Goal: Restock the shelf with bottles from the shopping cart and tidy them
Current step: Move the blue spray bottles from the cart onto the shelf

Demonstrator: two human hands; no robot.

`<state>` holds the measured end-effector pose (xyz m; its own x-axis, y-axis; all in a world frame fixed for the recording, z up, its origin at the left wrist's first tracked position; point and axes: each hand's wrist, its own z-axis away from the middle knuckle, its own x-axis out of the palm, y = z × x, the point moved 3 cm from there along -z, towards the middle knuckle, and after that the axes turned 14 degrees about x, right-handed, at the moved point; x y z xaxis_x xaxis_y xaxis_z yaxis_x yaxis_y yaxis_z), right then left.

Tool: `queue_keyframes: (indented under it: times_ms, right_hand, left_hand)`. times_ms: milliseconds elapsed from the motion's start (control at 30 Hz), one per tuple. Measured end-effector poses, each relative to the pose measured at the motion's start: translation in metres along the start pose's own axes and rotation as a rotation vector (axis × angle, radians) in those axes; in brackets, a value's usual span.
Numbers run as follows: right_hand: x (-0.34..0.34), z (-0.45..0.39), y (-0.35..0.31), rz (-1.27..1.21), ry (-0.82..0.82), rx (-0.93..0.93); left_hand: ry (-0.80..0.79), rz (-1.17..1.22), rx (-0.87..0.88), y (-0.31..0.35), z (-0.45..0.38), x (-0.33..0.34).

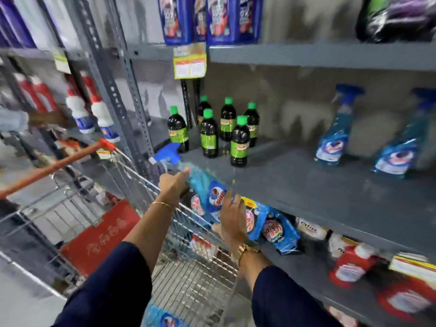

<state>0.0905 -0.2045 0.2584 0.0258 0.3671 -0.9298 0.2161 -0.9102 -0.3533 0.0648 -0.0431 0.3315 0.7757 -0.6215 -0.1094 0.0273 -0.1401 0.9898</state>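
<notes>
A blue spray bottle (203, 187) lies tilted above the wire shopping cart (195, 279), its blue trigger head toward the upper left. My left hand (173, 182) grips its neck and my right hand (230, 218) holds its lower body. Both hands are just in front of the grey shelf (306, 175). On that shelf stand several dark bottles with green caps (208, 135) at the back left and two blue spray bottles (335, 133) at the right. Another blue bottle (165, 318) lies in the cart bottom.
An orange cart handle (54, 167) crosses the left side. A red crate (101, 234) sits beyond the cart. Blue pouches (278, 230) and red-white bottles (354, 265) fill the lower shelf. Blue packs (210, 20) stand on the upper shelf. Another person's hand (49, 118) reaches in at far left.
</notes>
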Motion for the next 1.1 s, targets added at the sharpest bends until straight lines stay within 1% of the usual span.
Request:
queue_keyframes:
  times_ms: [100,200,267,333,433,533,733,867,1000,1100]
  right_hand:
    - [-0.031,-0.014,0.033,0.018,0.037,0.070]
    - [-0.057,-0.022,0.073,0.042,0.133,0.102]
    - [-0.072,-0.028,0.098,-0.047,0.182,0.157]
    - [-0.085,-0.032,0.123,-0.120,0.192,0.227]
    - [-0.104,-0.034,0.159,-0.315,0.226,0.372]
    - [-0.116,-0.038,0.195,-0.373,0.286,0.476]
    - [-0.122,-0.047,0.254,-0.426,0.381,0.598]
    - [-0.127,-0.056,0.284,-0.511,0.433,0.674]
    - [-0.133,-0.062,0.318,-0.612,0.506,0.762]
    - [-0.134,-0.057,0.344,-0.640,0.554,0.791]
  left_hand:
    - [-0.014,-0.097,0.085,0.038,0.013,0.044]
    - [-0.109,-0.114,0.192,0.068,0.029,0.097]
    - [-0.169,-0.138,0.266,0.084,0.041,0.130]
    - [-0.240,-0.126,0.334,0.099,0.055,0.164]
    - [-0.362,-0.135,0.421,0.114,0.077,0.213]
    - [-0.471,-0.142,0.494,0.122,0.096,0.255]
    - [-0.627,-0.070,0.538,0.124,0.128,0.325]
    - [-0.706,-0.031,0.618,0.130,0.147,0.359]
    - [-0.817,-0.068,0.696,0.138,0.174,0.393]
    - [-0.910,-0.026,0.658,0.140,0.192,0.413]
